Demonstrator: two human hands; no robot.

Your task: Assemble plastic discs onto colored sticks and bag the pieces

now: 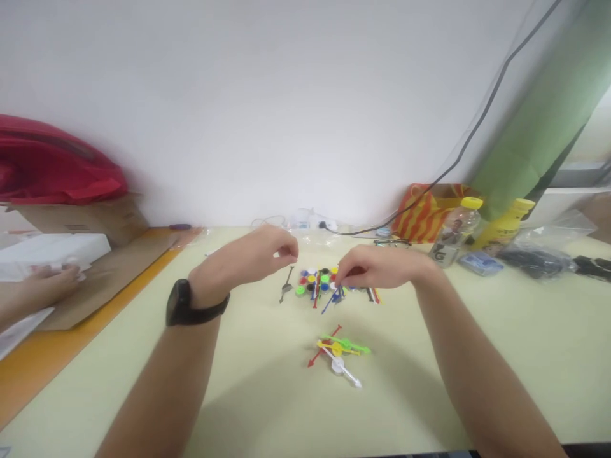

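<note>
My left hand (265,254), with a black band on its wrist, has thumb and fingertips pinched together. Just below it is a black arrow spinner (286,287); whether the fingers touch it I cannot tell. My right hand (365,266) pinches a blue arrow spinner (328,303) that slants down to the left. Between the hands lies a cluster of small coloured round caps (311,278) with several loose arrows. Nearer to me, finished-looking arrow spinners overlap in a pile: a red one (315,360), a green one (356,346), a yellow one (337,350) and a white one (338,365).
At the right stand a striped bag (413,213), a clear bottle (456,232) and a yellow bottle (506,226), near a blue packet (480,263) and plastic bags (539,261). A cable (482,124) runs down the wall. Another person's hand (52,283) touches a white box (57,248) at left.
</note>
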